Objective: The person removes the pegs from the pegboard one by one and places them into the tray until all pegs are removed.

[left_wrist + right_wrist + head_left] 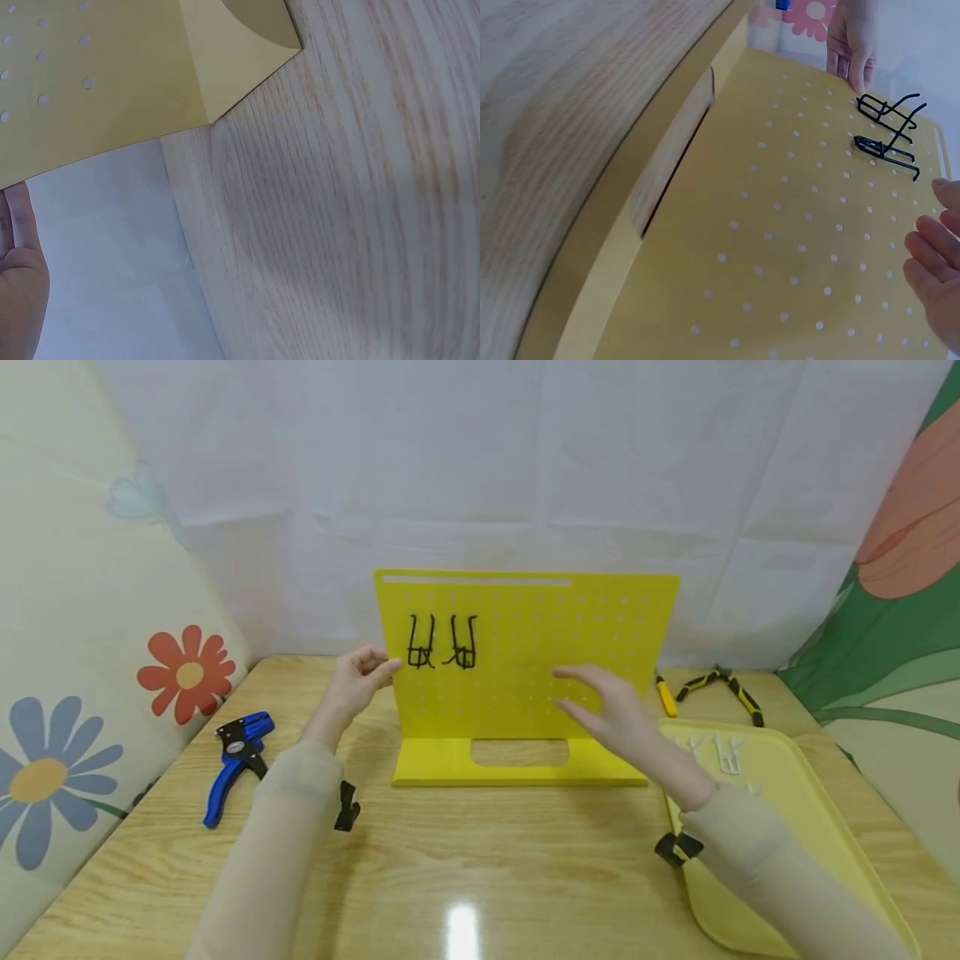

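Note:
A yellow pegboard stands upright on its base. Two black wire hooks, a left one and a right one, hang side by side on its upper left part. At the board's left edge, my left hand pinches the rim between thumb and fingers. My right hand hovers before the right half of the board, thumb and fingers spread apart with nothing between them. In the right wrist view, its fingers are over the perforated face, apart from the black hooks.
To the right, a pale yellow tray carries several white hooks. Behind it lie a yellow-handled tool and black-and-yellow pliers. A blue-and-black wire stripper rests at the left of the wooden table.

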The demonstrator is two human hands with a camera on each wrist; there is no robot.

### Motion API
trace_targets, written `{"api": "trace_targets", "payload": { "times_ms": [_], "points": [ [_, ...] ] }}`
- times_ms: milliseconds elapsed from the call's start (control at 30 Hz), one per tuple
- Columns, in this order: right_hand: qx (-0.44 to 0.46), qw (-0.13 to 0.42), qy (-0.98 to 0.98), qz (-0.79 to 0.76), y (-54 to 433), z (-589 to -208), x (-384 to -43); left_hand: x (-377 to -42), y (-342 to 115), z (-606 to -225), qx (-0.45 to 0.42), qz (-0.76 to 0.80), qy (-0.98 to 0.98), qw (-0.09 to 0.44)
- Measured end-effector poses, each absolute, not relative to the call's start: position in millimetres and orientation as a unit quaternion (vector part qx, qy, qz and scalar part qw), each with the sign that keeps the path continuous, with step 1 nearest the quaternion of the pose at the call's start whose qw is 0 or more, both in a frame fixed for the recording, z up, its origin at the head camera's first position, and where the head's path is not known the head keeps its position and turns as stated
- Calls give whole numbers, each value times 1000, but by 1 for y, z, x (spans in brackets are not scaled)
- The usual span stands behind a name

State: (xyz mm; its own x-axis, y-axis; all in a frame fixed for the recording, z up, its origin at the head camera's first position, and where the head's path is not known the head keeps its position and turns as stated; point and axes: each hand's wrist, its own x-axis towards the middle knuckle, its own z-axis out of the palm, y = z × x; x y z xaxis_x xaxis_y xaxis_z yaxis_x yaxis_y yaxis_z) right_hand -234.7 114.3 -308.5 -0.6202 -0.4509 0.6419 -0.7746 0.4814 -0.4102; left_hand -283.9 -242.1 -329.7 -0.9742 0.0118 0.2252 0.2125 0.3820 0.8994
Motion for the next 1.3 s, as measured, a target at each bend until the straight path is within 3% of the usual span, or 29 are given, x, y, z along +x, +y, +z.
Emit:
{"api": "trace_targets", "payload": {
  "times_ms": [667, 1133, 1300],
  "points": [
    [499, 256, -778, 283, 30, -296, -257, -283, -243, -331, -56, -552, -827, 91],
    [488, 248, -794, 264, 3, -298, -265, -283, -242, -329, -57, -559, -822, 91],
    [487, 268, -779, 290, 1, -300, -268, -283, -243, -330, -65, -559, -822, 94]
  ]
}}
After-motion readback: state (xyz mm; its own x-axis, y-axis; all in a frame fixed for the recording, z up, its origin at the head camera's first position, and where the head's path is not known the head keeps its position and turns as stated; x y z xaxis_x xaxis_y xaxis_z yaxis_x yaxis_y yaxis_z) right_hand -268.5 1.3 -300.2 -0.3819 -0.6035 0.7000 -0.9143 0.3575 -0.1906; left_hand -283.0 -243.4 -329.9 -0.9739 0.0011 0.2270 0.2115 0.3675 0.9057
